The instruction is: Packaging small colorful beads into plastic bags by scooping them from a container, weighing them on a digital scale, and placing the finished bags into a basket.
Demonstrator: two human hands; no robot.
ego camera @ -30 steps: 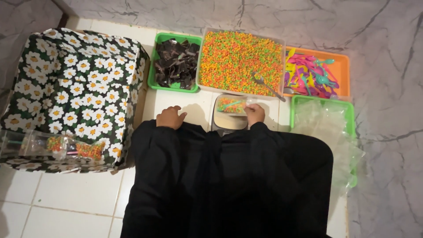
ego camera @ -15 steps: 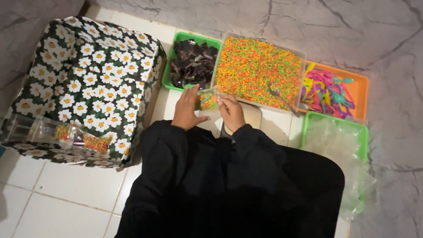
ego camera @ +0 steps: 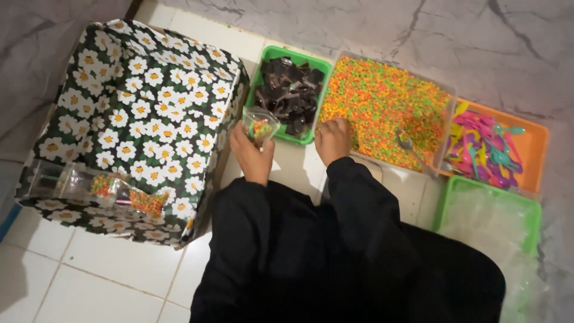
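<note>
A: What takes up the most room?

B: The box point(ego camera: 134, 128) wrapped in black paper with white daisies fills the left side. Filled clear packets point(ego camera: 104, 186) lie along its near edge.

A: And to the right of it?

B: A clear tub point(ego camera: 445, 98) of orange, green and yellow beads sits against the marble wall, with a metal spoon point(ego camera: 409, 148) lying in the beads. Beside it on the right is an orange tray point(ego camera: 535, 149) of pink and teal plastic spoons, and nearer the person a green tray point(ego camera: 445, 203) of clear bags. Left of the tub stands a smaller green basket point(ego camera: 258, 84) of dark wrapped pieces.

A: What do the hands hold?

B: The left hand point(ego camera: 252, 157) is closed around a small clear bag point(ego camera: 259, 127) with some beads in it, held upright just in front of the green basket, beside the box's corner. The right hand point(ego camera: 333, 140) rests at the tub's near edge, fingers curled down into the beads; whether it grips anything cannot be told.
</note>
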